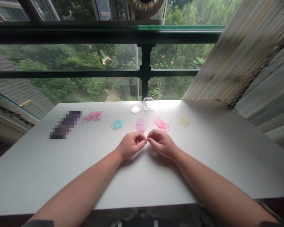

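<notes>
My left hand [132, 144] and my right hand [162, 142] meet fingertip to fingertip above the middle of the white table. Both are closed in a pinch, thumb against forefinger; whatever is between the fingertips is too small to make out. Just beyond them lies a pile of purple bands [141, 125], small and thin like rubber bands. To its right is a pile of pink bands [162, 124], then a small yellow pile [184, 120]. On the left are a blue pile [117, 124] and a larger mixed pink pile [94, 116].
A clear round container [148, 103] and a clear shallow lid [135, 108] stand at the back of the white table [217, 157]. A blurred-out dark object [67, 124] lies at the left. Behind are a window with green bars [145, 72] and a curtain [217, 60] at right.
</notes>
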Demonstrator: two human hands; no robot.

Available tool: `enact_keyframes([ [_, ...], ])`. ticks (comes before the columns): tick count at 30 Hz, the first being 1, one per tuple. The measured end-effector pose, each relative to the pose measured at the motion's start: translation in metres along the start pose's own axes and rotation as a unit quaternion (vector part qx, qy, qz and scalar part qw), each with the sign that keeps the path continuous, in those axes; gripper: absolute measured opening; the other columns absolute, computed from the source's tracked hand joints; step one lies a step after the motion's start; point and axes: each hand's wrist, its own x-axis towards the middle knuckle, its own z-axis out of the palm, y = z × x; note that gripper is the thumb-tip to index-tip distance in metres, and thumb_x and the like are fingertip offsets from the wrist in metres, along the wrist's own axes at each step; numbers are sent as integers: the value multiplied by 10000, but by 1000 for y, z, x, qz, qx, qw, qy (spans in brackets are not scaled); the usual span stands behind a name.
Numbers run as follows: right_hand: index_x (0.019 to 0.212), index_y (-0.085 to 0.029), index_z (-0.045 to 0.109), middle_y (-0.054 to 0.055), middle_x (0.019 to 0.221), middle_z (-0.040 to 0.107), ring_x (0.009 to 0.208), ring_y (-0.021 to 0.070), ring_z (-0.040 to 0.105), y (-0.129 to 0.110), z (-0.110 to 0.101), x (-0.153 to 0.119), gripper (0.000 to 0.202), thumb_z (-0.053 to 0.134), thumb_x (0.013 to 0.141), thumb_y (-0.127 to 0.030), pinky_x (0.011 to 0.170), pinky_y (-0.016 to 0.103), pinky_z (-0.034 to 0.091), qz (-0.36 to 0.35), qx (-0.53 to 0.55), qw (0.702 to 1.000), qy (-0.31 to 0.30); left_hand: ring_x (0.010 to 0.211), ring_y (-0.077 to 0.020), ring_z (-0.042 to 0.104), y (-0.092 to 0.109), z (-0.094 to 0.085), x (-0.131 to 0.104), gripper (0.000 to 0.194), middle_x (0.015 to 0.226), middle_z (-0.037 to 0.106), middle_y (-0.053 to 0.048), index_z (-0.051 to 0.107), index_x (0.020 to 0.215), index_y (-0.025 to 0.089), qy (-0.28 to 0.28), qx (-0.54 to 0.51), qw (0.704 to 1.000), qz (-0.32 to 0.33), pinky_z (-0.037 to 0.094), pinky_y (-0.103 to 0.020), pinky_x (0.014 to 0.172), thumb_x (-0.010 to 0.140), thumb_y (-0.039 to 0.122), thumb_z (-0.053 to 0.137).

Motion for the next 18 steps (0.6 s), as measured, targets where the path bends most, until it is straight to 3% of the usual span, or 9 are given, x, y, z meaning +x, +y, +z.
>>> enact_keyframes([
  [11, 733, -184, 538, -17, 638, 551, 553, 103, 469, 0, 0, 0, 55, 527, 784, -200, 527, 227, 379, 4, -16, 1000, 0, 638, -118, 538, 1, 0, 0, 150, 736, 641, -17, 615, 766, 164, 6, -5, 1000, -2, 427, -226, 597, 801, 293, 549],
  [18, 735, -180, 523, -11, 660, 549, 572, 101, 466, 0, 0, -1, 50, 518, 784, -180, 539, 225, 378, -1, -38, 999, -6, 676, -124, 554, 1, 0, 0, 142, 741, 622, -20, 586, 783, 159, 42, -15, 999, 6, 432, -228, 625, 814, 288, 536],
])
